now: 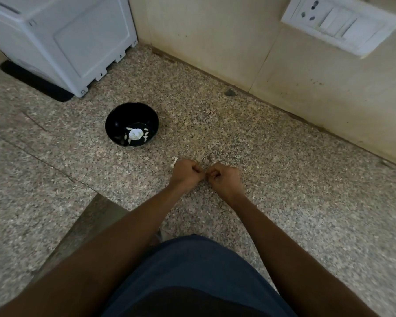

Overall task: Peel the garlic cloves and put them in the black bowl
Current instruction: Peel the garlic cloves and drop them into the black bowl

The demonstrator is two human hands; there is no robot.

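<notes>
Nearest is a lap in blue cloth (199,268), person sitting on the speckled stone floor (295,179). Both bare forearms reach fwd and meet out in front. Left hand (186,172) and right hand (225,179) are curled tight, knuckles up, fingertips touching each other in the middle. They look to be pinching smth small between them, prob a garlic clove, but it's hidden by the fingers so can't tell for sure. A thin white strip (174,162), looks like garlic skin or stem, lies just beside the left hand, on its far left side; can't tell whether it touches the hand.

Further out and to the left, well apart from the hands, the black bowl (133,115) sits upright on the floor. Inside it: a white round lump in the centre w/ several pale garlic cloves (129,140) scattered round it on the bowl's bottom.

Beyond the bowl, far left, a white plastic appliance (62,40) stands on a dark mat (36,82). Cream wall (238,42) runs along the back and right side, w/ a white switch and socket plate (340,21) mounted at top right
</notes>
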